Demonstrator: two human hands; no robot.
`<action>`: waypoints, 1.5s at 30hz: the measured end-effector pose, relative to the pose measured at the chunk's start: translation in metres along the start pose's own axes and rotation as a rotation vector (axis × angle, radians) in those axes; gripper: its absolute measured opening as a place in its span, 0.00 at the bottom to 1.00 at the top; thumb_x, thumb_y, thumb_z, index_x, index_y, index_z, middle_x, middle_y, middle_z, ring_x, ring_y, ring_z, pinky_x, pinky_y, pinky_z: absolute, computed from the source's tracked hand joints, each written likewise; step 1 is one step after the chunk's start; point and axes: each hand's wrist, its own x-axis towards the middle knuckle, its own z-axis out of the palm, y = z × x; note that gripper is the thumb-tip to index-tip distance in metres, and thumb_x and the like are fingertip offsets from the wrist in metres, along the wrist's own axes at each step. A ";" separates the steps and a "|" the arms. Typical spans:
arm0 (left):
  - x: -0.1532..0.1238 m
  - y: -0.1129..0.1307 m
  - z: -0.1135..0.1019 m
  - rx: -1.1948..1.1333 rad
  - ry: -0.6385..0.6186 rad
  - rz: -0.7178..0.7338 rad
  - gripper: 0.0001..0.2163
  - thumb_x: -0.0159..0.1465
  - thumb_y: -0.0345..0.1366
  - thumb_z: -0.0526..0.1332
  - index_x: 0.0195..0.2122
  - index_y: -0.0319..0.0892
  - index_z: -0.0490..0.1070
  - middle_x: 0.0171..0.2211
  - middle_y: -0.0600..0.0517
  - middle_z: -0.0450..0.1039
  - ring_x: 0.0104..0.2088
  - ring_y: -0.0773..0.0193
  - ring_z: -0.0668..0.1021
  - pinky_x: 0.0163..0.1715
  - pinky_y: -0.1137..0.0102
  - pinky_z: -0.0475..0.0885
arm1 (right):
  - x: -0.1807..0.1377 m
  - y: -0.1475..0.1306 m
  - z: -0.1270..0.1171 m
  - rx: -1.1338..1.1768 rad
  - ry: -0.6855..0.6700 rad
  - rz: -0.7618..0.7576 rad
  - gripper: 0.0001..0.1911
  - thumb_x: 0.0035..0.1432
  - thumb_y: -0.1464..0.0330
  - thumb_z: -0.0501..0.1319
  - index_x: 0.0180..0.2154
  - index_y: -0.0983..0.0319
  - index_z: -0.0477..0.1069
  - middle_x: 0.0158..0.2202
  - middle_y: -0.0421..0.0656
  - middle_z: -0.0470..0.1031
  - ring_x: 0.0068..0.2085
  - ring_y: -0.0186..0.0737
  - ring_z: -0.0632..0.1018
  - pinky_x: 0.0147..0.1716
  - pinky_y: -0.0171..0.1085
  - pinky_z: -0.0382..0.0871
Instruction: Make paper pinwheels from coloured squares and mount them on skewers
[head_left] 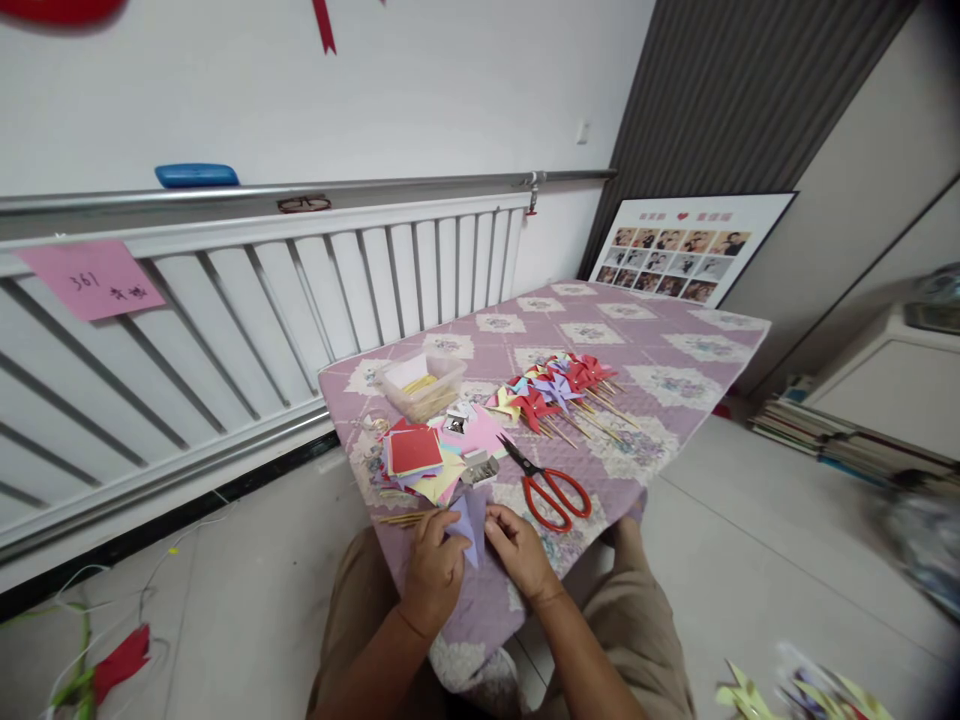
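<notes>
A lilac sheet of paper (466, 528), partly folded or cut into points, is held over the near end of the table. My left hand (436, 562) is closed on its left side, thumb and fingers on the paper. My right hand (517, 548) pinches its right edge. Just right of my hands lie scissors (555, 490) with orange-red handles, blades apart from the paper. A stack of coloured paper squares (416, 452), red on top, sits beyond my left hand. Thin wooden sticks (401, 519) lie beside that hand. A small metallic-looking box (480, 468) is just beyond the paper.
Several finished paper pinwheels (555, 390) on sticks lie mid-table. A clear plastic tub (424, 385) holds more sticks. The flowered tablecloth (660, 390) covers the table beside a white radiator (390, 280). A photo board (690, 245) leans behind. More pinwheels (802, 695) are at lower right.
</notes>
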 end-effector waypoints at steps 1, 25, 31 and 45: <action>0.000 0.000 0.000 0.005 -0.006 0.002 0.14 0.57 0.22 0.53 0.30 0.46 0.76 0.47 0.47 0.72 0.51 0.55 0.70 0.54 0.56 0.67 | -0.001 -0.001 0.000 0.003 0.001 0.001 0.13 0.56 0.59 0.57 0.35 0.62 0.73 0.28 0.41 0.76 0.30 0.40 0.75 0.32 0.36 0.70; -0.005 -0.003 0.003 -0.070 0.138 -0.020 0.20 0.57 0.20 0.53 0.50 0.41 0.66 0.55 0.41 0.63 0.57 0.54 0.67 0.56 0.54 0.65 | -0.011 0.008 0.008 0.335 0.302 0.235 0.26 0.51 0.65 0.63 0.52 0.60 0.62 0.23 0.32 0.67 0.24 0.36 0.69 0.22 0.33 0.61; -0.010 -0.014 0.011 -0.364 0.127 -0.251 0.20 0.62 0.26 0.53 0.56 0.43 0.59 0.56 0.41 0.62 0.56 0.55 0.68 0.56 0.55 0.65 | -0.009 0.014 0.006 0.552 0.331 0.232 0.24 0.49 0.64 0.66 0.49 0.58 0.64 0.39 0.42 0.80 0.39 0.43 0.78 0.37 0.39 0.71; -0.003 0.000 0.015 -0.961 0.074 -0.691 0.24 0.60 0.35 0.60 0.57 0.45 0.56 0.56 0.41 0.64 0.39 0.64 0.76 0.41 0.66 0.72 | -0.007 0.028 0.002 0.744 0.370 0.229 0.23 0.49 0.65 0.69 0.47 0.56 0.65 0.41 0.41 0.81 0.40 0.41 0.79 0.40 0.39 0.72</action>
